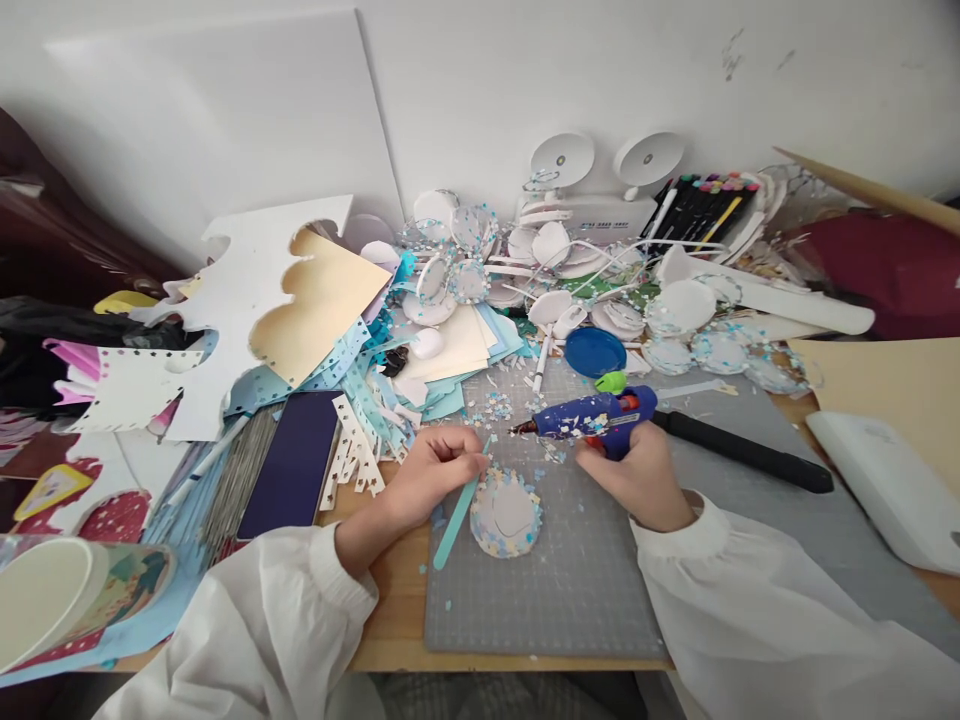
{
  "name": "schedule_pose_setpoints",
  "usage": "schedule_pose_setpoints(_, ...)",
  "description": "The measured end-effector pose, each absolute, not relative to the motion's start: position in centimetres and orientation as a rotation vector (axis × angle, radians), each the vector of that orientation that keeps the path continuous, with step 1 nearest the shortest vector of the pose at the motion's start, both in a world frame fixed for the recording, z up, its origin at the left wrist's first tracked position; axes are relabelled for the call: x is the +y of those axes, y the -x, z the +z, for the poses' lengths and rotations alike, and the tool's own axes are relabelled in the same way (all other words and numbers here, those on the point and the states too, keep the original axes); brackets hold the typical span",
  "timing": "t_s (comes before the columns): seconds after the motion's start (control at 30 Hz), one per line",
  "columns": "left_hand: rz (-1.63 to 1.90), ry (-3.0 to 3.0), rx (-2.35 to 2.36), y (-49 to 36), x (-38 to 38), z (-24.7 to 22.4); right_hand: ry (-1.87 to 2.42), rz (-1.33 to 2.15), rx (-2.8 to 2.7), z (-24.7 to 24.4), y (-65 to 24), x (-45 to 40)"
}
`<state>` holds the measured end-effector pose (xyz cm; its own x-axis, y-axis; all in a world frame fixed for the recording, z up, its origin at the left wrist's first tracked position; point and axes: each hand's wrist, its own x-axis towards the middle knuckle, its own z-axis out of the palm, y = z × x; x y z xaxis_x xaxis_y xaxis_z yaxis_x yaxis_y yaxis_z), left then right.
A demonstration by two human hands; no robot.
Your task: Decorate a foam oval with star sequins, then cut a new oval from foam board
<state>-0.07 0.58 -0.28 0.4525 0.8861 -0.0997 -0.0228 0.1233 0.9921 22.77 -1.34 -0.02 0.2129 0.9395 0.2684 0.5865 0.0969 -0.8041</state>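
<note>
A blue glue gun (581, 416) with paper bits stuck to it is gripped in my right hand (641, 477), its nozzle pointing left. My left hand (442, 475) is closed in a pinch on a teal paper strip (455, 525), which slants down toward me. Just right of the strip, a round white disc (507, 512) ringed with small blue and cream paper pieces lies on the grey cutting mat (555, 600). The glue gun nozzle hangs above and to the right of the disc, apart from it.
Decorated discs (682, 307) and paper scraps crowd the back. A blue lid (595, 352) and black pen (742, 450) lie near the glue gun. At left are a dark phone (291, 462), paper strips and a cup (49, 600); a white device (885, 485) is at right.
</note>
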Motion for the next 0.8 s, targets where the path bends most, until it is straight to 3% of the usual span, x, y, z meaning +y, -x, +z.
schedule_pose_setpoints(0.8,0.754,-1.317,0.888,-0.1,0.43,0.41,1.506,0.352,-1.678,-0.36,-23.14,-1.39)
